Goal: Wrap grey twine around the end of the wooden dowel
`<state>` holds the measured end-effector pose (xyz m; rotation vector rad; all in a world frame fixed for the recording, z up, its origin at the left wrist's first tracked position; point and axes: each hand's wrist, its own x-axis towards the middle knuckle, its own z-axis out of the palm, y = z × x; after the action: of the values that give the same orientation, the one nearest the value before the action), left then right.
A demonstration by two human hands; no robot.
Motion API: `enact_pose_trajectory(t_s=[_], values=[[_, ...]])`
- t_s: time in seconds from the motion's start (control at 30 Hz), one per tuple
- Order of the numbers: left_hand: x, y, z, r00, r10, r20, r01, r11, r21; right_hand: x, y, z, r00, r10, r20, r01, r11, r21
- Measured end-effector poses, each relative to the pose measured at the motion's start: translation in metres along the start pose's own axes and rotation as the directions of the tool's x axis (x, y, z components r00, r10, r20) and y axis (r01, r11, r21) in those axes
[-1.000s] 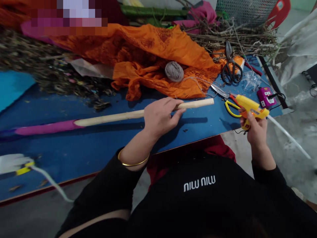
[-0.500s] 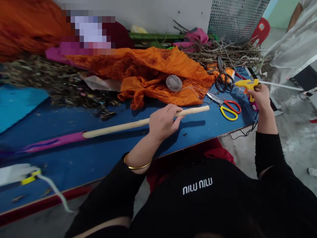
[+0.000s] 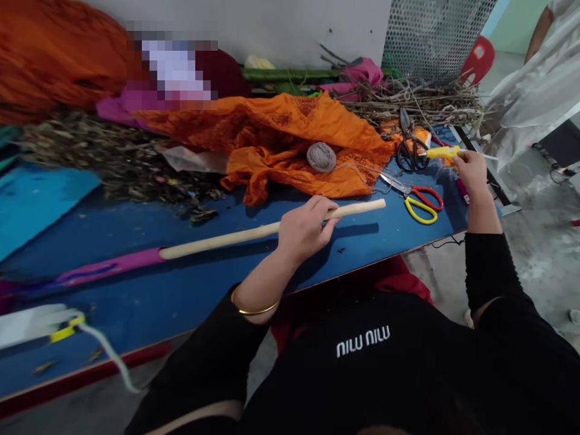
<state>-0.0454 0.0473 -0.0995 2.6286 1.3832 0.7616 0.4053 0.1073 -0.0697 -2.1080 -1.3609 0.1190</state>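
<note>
My left hand (image 3: 308,226) is closed around a pale wooden stick (image 3: 226,237), close to its right end. Purple material (image 3: 118,266) wraps the stick's far left part. At the right edge of the table my right hand (image 3: 472,172) grips a yellow hot glue gun (image 3: 443,153), its nozzle pointing left and a white glue stick coming out of its back. Between my hands lie scissors (image 3: 420,202) with one red and one yellow handle. Black-handled scissors (image 3: 410,145) lie just beyond the glue gun's nozzle.
A grey ball of yarn (image 3: 321,157) rests on crumpled orange cloth (image 3: 281,130). Dried plant matter (image 3: 122,160) is heaped at the left, and thin twigs (image 3: 421,99) lie at the back right. A white cord (image 3: 111,353) hangs over the blue table's (image 3: 149,308) front edge.
The glue gun has turned in my right hand, so the glue stick behind it now points more toward me and looks shorter. My left hand keeps its hold on the stick.
</note>
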Motion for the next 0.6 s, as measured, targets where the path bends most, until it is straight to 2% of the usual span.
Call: enact_pose_trajectory(t_s=[0.07,0.13,0.33,0.47,0.53,0.6], values=[[0.0,0.0,0.0,1.0,-0.005,0.001,0.005,1.0,-0.001,-0.006,-0.005,0.004,0.999,0.013,-0.032,-0.019,0.983,-0.181],[0.0,0.0,0.0,1.0,-0.006,0.001,0.006,1.0,-0.01,-0.012,-0.013,0.007,0.997,0.025,-0.068,-0.044,0.956,-0.291],[0.001,0.001,-0.001,1.0,-0.001,0.019,0.002,0.998,-0.059,-0.026,-0.03,0.009,0.991,0.0,-0.133,-0.052,0.92,-0.388],[0.003,0.003,-0.001,0.999,-0.002,0.049,0.006,0.998,-0.065,-0.036,-0.042,0.003,0.969,-0.117,-0.216,0.049,0.953,-0.298],[0.004,0.004,-0.001,0.999,-0.002,0.046,0.005,0.997,-0.07,-0.041,-0.055,0.003,0.958,-0.211,-0.192,0.179,0.969,-0.168],[0.005,0.005,-0.002,0.999,-0.002,0.034,0.004,0.997,-0.072,-0.046,-0.073,0.007,0.94,-0.321,-0.112,0.323,0.946,0.002]])
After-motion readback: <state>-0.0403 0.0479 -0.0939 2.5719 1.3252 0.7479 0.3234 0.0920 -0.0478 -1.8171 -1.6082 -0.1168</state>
